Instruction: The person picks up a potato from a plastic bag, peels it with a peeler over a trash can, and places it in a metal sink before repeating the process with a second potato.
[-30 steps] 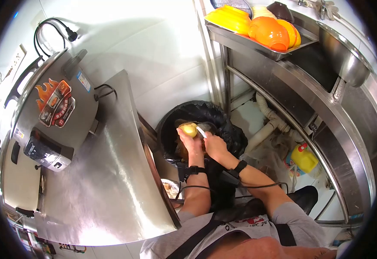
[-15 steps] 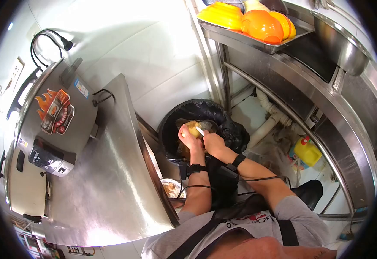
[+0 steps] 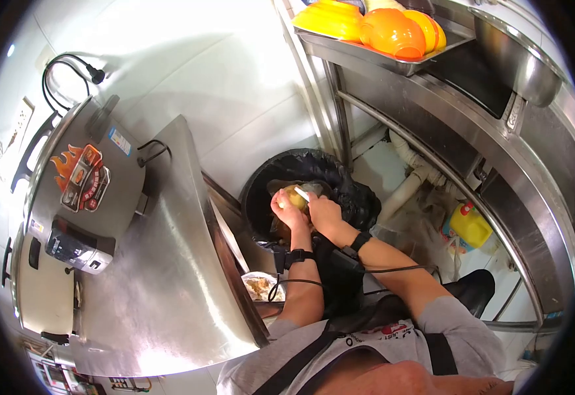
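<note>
My left hand (image 3: 288, 209) is closed around a potato (image 3: 294, 196), which shows pale yellow and brownish patches. Closed on a slim white peeler (image 3: 302, 193), my right hand (image 3: 324, 212) keeps the tool's tip against the potato's upper right side. Its exact head is too small to make out. Both hands are over a black-lined bin (image 3: 259, 181), below its rim in this view. Dark, wet-looking scraps lie inside the bin, partly hidden by my hands.
To the left stands a steel table (image 3: 149, 283) with a large grey cooker (image 3: 90, 164). A bowl of food scraps (image 3: 261, 288) is beneath its edge. Orange bowls (image 3: 393, 33) fill a tray on the steel counter at right. A yellow bottle (image 3: 470, 227) is on the floor.
The white peeler has shifted slightly up and left over the potato, and the potato looks turned in my left hand. The view has moved slightly.
</note>
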Tool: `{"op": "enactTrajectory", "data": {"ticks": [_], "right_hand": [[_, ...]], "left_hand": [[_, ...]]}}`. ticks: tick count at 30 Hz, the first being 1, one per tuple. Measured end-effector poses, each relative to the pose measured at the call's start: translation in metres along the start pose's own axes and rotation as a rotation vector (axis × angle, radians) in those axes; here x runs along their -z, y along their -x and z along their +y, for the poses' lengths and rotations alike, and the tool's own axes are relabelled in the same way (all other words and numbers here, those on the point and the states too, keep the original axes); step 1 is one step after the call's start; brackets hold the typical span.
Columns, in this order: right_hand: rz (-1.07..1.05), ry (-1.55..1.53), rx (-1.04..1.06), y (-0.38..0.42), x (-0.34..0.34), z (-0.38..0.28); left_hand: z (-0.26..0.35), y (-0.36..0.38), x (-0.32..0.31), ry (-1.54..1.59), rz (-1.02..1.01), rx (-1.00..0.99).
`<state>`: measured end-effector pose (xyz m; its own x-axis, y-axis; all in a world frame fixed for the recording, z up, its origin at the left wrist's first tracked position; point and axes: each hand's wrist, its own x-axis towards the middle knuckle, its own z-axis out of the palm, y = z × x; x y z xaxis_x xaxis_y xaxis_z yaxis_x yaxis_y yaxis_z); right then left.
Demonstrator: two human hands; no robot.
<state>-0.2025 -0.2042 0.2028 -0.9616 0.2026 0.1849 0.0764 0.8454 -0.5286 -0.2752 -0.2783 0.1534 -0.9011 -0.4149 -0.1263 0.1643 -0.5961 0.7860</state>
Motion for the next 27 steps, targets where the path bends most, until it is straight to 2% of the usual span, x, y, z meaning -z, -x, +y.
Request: {"op": "enactTrajectory", "data": {"ticks": [2, 4, 6, 8, 9, 10, 11, 13, 16, 20, 22, 23, 25, 27], "right_hand": [[-0.022, -0.005, 0.023, 0.001, -0.002, -0.001], [-0.035, -0.01, 0.048, 0.003, 0.008, -0.008], [-0.24, 0.025, 0.079, 0.008, 0.016, -0.008], [-0.271, 0.029, 0.105, 0.012, 0.017, -0.004], [-0.306, 0.035, 0.136, 0.012, 0.017, -0.003], [-0.306, 0.038, 0.136, 0.011, 0.017, -0.001], [-0.233, 0.028, 0.069, 0.01, 0.017, 0.002], [-0.117, -0.01, -0.023, 0.008, 0.014, 0.005], [-0.055, -0.048, -0.018, 0.002, 0.008, 0.005], [-0.123, -0.13, -0.059, -0.002, 0.005, -0.001], [-0.193, -0.109, 0.01, 0.003, 0.001, -0.001], [-0.191, -0.11, 0.006, 0.007, -0.002, 0.0], [-0.21, -0.041, 0.115, 0.009, 0.004, -0.003], [-0.221, -0.044, 0.037, 0.007, 0.012, 0.0]], "left_hand": [[0.003, 0.0, -0.006, -0.118, -0.053, -0.183], [0.007, -0.004, -0.007, -0.078, -0.06, -0.173], [0.008, -0.003, -0.004, 0.081, -0.051, -0.055], [0.011, -0.006, -0.001, 0.038, -0.008, 0.02], [0.012, -0.008, -0.003, 0.111, -0.003, 0.059], [0.011, -0.008, -0.004, 0.184, 0.006, 0.098], [0.01, -0.007, -0.004, 0.243, -0.032, 0.056], [0.014, -0.002, -0.004, 0.228, -0.073, 0.069], [0.014, -0.002, -0.003, 0.209, -0.169, 0.11], [0.009, -0.004, -0.007, 0.108, -0.162, 0.005], [0.014, -0.001, -0.012, 0.095, -0.082, -0.093], [0.017, 0.003, -0.011, 0.019, -0.05, -0.076], [0.016, 0.005, -0.013, 0.07, -0.03, -0.038], [0.014, 0.001, -0.015, 0.18, 0.068, 0.015]]}}
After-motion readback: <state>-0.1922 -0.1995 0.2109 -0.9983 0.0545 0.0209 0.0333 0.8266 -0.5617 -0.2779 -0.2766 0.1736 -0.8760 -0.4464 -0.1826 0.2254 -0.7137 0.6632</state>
